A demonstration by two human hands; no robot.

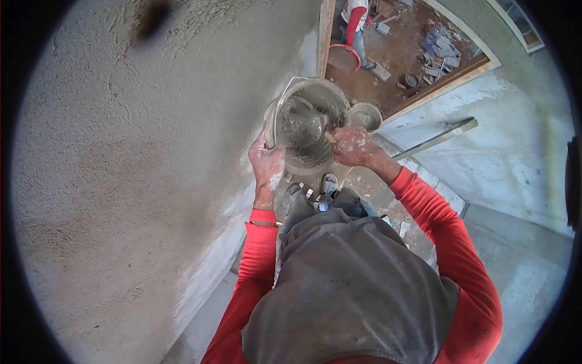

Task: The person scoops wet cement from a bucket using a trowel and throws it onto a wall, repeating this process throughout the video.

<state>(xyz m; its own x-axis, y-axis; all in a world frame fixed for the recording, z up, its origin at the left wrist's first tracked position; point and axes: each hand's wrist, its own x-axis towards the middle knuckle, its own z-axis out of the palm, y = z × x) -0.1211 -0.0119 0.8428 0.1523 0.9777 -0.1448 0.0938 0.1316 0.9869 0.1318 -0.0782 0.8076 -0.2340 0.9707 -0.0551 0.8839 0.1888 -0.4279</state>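
My left hand (267,164) grips the rim of a mortar-smeared bucket (332,91) at its near left side, fingers largely hidden by the wall of the bucket. The wire handle of the bucket stands up along its left rim. Inside lies wet grey mortar (303,155). My right hand (356,145), spotted with mortar, is closed round the handle of a trowel (301,127), whose coated blade is down in the bucket. Part of the blade blends into the mortar.
A plastered wall (121,182) rises close on my left. Behind my right hand are a smaller bucket (367,115) and a long straight bar (439,138) leaning by the right wall (509,145). Through the opening, another person (356,27) stands near a red-rimmed basin (344,57) and rubble.
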